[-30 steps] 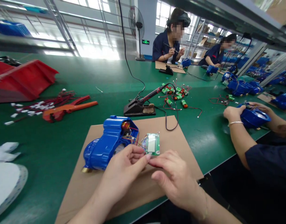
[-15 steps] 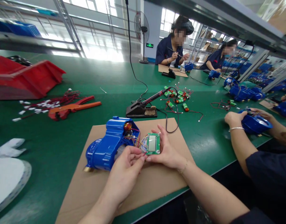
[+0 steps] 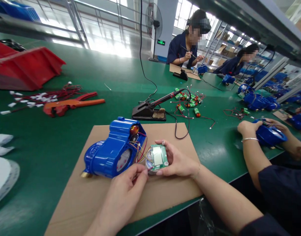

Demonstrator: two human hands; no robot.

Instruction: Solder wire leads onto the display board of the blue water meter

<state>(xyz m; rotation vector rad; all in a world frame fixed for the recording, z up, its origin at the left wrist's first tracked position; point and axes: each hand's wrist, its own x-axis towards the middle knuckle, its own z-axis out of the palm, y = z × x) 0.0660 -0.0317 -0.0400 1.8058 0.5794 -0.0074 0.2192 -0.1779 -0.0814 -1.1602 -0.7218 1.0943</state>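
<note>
A blue plastic meter housing (image 3: 108,152) lies on a sheet of brown cardboard (image 3: 165,193), with coloured wires (image 3: 140,151) running from it to a small green circuit board with a display (image 3: 158,157). My right hand (image 3: 178,160) grips that board from the right, fingers curled round its edge. My left hand (image 3: 127,186) is closed in a pinch on the wires just left of and below the board, close against the housing.
A soldering iron on its black stand (image 3: 150,109) sits behind the cardboard. Green batteries with red leads (image 3: 188,101) lie beyond it. Orange cutters (image 3: 67,105) and a red bin (image 3: 25,67) are at left. A neighbour's hands (image 3: 247,127) hold another blue housing (image 3: 270,135) at right.
My right hand came forward from the near edge and took hold of the circuit board. The board has shifted slightly down toward me, and my left hand stays pinched at the wires.
</note>
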